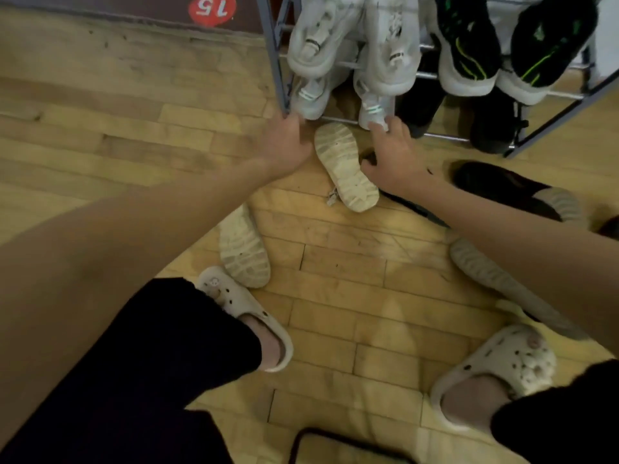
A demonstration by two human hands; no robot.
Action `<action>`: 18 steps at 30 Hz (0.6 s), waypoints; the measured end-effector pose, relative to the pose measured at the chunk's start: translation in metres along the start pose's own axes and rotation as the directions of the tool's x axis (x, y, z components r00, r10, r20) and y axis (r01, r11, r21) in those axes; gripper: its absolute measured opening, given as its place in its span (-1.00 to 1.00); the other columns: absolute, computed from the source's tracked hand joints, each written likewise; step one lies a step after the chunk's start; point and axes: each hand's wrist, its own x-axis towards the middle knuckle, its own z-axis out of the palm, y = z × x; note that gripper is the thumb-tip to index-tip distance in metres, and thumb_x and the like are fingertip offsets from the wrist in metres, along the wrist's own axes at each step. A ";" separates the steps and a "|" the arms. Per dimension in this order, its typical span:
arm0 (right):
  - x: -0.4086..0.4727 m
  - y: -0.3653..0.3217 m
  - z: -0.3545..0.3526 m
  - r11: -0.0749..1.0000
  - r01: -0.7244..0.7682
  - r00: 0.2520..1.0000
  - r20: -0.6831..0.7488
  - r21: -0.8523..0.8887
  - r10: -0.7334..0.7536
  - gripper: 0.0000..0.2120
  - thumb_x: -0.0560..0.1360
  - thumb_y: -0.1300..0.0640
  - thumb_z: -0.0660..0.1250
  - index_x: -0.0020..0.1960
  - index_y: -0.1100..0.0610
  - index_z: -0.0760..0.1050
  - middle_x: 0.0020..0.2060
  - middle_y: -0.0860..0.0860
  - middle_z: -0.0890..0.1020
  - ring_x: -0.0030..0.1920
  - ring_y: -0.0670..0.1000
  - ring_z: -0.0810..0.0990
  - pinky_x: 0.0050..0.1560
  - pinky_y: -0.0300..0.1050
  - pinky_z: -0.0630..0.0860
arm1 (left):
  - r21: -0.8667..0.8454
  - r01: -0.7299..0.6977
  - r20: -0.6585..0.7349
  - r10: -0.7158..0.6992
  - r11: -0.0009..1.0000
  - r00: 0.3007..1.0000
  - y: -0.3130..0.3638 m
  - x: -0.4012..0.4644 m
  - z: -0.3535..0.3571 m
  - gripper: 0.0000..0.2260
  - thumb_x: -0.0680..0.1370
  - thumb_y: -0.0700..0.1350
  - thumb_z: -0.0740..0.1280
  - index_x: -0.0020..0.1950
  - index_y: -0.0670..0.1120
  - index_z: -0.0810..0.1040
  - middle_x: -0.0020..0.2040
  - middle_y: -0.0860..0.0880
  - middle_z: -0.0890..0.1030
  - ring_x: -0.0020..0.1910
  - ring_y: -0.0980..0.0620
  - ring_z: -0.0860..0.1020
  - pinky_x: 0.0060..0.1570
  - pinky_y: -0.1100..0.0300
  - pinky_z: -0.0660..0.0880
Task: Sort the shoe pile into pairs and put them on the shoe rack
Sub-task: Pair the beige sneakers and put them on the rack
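A grey metal shoe rack (pixel 275 55) stands at the top. On its lower shelf sits a pale sneaker pair with mint stripes. My left hand (pixel 284 142) touches the heel of the left one (pixel 310 97) with stretched fingers. My right hand (pixel 393 159) presses its fingertips on the heel of the right one (pixel 373 110), thumb spread wide. The upper shelf carries a white sneaker pair (pixel 321 38) and a black-and-green pair (pixel 469 41). Loose on the floor lie two beige sneakers, soles up (pixel 345 169) (pixel 244 252), a black shoe (pixel 502 185) and a grey-soled shoe (pixel 482 266).
Dark shoes (pixel 492 128) fill the lower shelf's right side. My feet in cream clogs (pixel 241 306) (pixel 509 356) stand on the wooden floor. A black frame (pixel 335 440) shows at the bottom edge. A red "15" sticker (pixel 212 9) marks the dark wall base.
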 end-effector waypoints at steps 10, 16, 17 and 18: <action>-0.024 -0.014 0.073 0.999 -0.021 0.943 0.330 -0.050 0.036 -0.35 0.51 0.11 0.31 0.49 0.21 0.10 0.40 0.30 0.20 0.37 0.32 0.24 0.32 0.12 0.29 | -0.039 0.667 0.368 -0.609 0.744 0.702 -0.109 -0.078 0.056 -0.16 0.54 0.04 0.34 0.57 -0.21 -0.13 0.55 -0.29 -0.01 0.51 -0.27 0.11 0.43 -0.06 0.26; -0.010 -0.013 0.114 0.981 -0.185 0.923 0.334 -0.058 0.194 -0.27 0.55 0.11 0.29 0.55 0.16 -0.07 0.51 0.32 -0.05 0.50 0.32 0.02 0.46 0.14 0.14 | -0.087 0.805 0.249 -0.769 0.587 0.588 -0.136 -0.079 0.079 0.03 0.47 0.13 0.41 0.54 -0.23 -0.29 0.54 -0.33 -0.07 0.51 -0.29 0.06 0.45 -0.12 0.19; -0.007 -0.012 0.119 0.976 -0.210 0.925 0.313 -0.056 0.217 -0.24 0.55 0.11 0.29 0.56 0.15 -0.11 0.51 0.32 -0.11 0.52 0.32 -0.05 0.50 0.15 0.09 | -0.088 0.810 0.232 -0.779 0.580 0.583 -0.137 -0.079 0.082 0.04 0.45 0.14 0.43 0.54 -0.24 -0.27 0.53 -0.33 -0.02 0.50 -0.28 0.10 0.43 -0.12 0.22; -0.003 -0.011 0.123 0.971 -0.233 0.927 0.290 -0.052 0.238 -0.22 0.55 0.09 0.30 0.57 0.14 -0.14 0.52 0.32 -0.14 0.53 0.32 -0.09 0.51 0.16 0.05 | -0.080 0.813 0.228 -0.783 0.577 0.578 -0.139 -0.078 0.085 0.06 0.43 0.18 0.43 0.54 -0.25 -0.25 0.52 -0.33 0.03 0.48 -0.27 0.13 0.41 -0.12 0.24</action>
